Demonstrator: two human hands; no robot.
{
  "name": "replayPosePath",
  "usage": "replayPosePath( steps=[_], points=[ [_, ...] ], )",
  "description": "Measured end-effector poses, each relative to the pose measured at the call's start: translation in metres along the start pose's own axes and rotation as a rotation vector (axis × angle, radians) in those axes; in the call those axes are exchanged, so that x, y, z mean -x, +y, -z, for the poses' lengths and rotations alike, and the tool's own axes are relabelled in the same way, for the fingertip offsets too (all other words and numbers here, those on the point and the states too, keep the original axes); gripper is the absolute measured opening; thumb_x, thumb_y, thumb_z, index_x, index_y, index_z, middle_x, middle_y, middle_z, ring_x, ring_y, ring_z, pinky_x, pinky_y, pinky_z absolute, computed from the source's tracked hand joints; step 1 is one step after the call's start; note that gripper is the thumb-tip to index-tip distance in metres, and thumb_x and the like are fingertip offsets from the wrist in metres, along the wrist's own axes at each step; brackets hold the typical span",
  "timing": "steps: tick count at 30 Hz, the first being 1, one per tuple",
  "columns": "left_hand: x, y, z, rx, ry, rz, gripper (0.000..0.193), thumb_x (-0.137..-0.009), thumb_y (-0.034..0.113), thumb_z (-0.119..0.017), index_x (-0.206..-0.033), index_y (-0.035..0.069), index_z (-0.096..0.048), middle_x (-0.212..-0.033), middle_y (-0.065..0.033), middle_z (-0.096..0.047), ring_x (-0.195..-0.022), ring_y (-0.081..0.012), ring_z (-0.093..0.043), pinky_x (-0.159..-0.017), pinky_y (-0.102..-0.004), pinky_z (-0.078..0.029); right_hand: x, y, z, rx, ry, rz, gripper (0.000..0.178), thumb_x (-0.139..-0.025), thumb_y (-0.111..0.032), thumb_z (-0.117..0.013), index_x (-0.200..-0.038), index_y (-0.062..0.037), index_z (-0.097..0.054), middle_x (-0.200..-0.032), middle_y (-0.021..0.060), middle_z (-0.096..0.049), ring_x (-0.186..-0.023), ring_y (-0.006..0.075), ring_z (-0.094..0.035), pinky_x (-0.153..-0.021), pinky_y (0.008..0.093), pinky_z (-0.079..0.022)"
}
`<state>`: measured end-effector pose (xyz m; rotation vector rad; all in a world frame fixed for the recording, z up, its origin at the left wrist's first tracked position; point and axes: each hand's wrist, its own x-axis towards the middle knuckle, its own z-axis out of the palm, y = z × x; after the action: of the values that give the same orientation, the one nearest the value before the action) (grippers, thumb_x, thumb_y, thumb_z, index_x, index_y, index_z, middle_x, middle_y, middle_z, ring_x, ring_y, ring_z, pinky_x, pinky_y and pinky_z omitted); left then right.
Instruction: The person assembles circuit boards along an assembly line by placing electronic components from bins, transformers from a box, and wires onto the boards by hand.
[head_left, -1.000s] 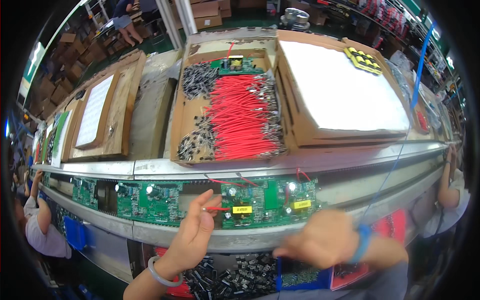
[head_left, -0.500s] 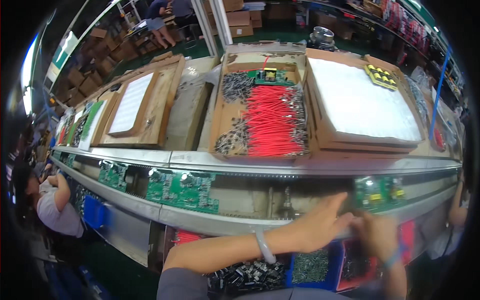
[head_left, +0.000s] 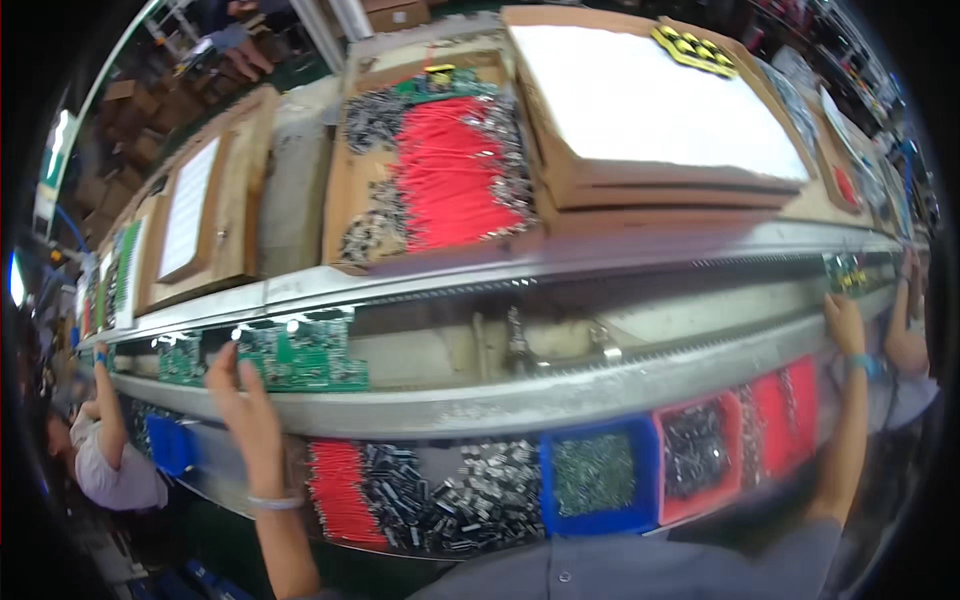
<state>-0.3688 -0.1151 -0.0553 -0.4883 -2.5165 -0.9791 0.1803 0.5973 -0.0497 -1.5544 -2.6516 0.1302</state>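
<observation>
My left hand (head_left: 245, 410) is raised over the near rail, thumb and fingers apart and holding nothing. Its fingertips come up beside a green circuit board (head_left: 310, 355) standing in the conveyor channel; whether they touch it cannot be told. Far to the right, my right hand (head_left: 847, 325) has its fingers bent at the near edge of another green circuit board (head_left: 846, 272) carrying yellow parts. That hand is small and slightly blurred, and its fingertips are partly hidden. A third green board (head_left: 180, 358) sits left of my left hand.
Below the rail (head_left: 600, 395) are red wires (head_left: 340, 490), black and silver components (head_left: 480, 495), a blue bin (head_left: 595, 480) and a pink bin (head_left: 697, 455). Beyond the channel stand a carton of red leads (head_left: 450, 180) and a white-topped carton (head_left: 650, 100). Co-workers (head_left: 115, 450) sit at both ends.
My hands have moved apart: the left swung left toward the boards, the right went right. The board with yellow parts has slid right along the channel. The whole view has shifted.
</observation>
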Motion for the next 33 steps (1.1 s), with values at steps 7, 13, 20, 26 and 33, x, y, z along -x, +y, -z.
replayPosePath(
  steps=[7, 13, 20, 26, 33],
  points=[
    [-0.013, -0.054, 0.018, -0.559, -0.431, 0.041, 0.045, -0.112, 0.034, -0.037, -0.132, 0.000, -0.059, -0.134, -0.0241, -0.055, -0.134, -0.0433, -0.042, -0.116, -0.0511, -0.027, 0.061, -0.192, 0.024, -0.303, 0.227, 0.178, 0.025, -0.100, -0.022, -0.065, -0.101, 0.0034, -0.066, -0.088, 0.0192, -0.071, -0.078, 0.0281, -0.069, -0.069, 0.0384, -0.051],
    [0.005, -0.012, 0.017, -0.488, -0.467, -0.065, 0.040, -0.111, 0.030, -0.038, -0.123, -0.002, -0.061, -0.137, -0.0255, -0.053, -0.136, -0.0412, -0.041, -0.117, -0.0508, -0.026, 0.187, -0.355, 0.028, -0.364, -0.119, 1.210, 0.014, -0.074, -0.016, -0.066, -0.085, -0.0086, -0.059, -0.077, 0.0067, -0.055, -0.074, 0.0262, -0.062, -0.064, 0.0386, -0.051],
    [0.025, 0.093, -0.023, -0.214, -0.660, -0.399, 0.027, -0.104, 0.019, -0.048, -0.118, 0.000, -0.061, -0.118, -0.0183, -0.058, -0.130, -0.0374, -0.047, -0.113, -0.0508, -0.026, 0.234, -0.394, -0.020, -0.131, -0.207, 1.406, 0.011, -0.075, -0.018, -0.061, -0.082, -0.0093, -0.058, -0.078, 0.0033, -0.053, -0.073, 0.0184, -0.057, -0.062, 0.0303, -0.042],
    [0.033, 0.129, -0.039, -0.043, -0.771, -0.448, 0.034, -0.103, 0.024, -0.052, -0.125, -0.001, -0.059, -0.124, -0.0165, -0.058, -0.132, -0.0378, -0.047, -0.115, -0.0540, -0.020, 0.231, -0.395, -0.018, -0.224, -0.312, 1.413, 0.011, -0.075, -0.015, -0.063, -0.080, -0.0053, -0.062, -0.077, 0.0078, -0.058, -0.074, 0.0227, -0.065, -0.062, 0.0335, -0.053],
    [0.035, 0.149, -0.038, -0.194, -0.750, -0.509, 0.041, -0.099, 0.029, -0.060, -0.125, -0.002, -0.062, -0.120, -0.0169, -0.062, -0.129, -0.0380, -0.049, -0.117, -0.0581, -0.018, 0.220, -0.385, -0.002, -0.314, -0.488, 1.318, 0.014, -0.077, -0.012, -0.065, -0.087, -0.0025, -0.063, -0.078, 0.0086, -0.057, -0.073, 0.0234, -0.065, -0.061, 0.0337, -0.056]
  ],
)
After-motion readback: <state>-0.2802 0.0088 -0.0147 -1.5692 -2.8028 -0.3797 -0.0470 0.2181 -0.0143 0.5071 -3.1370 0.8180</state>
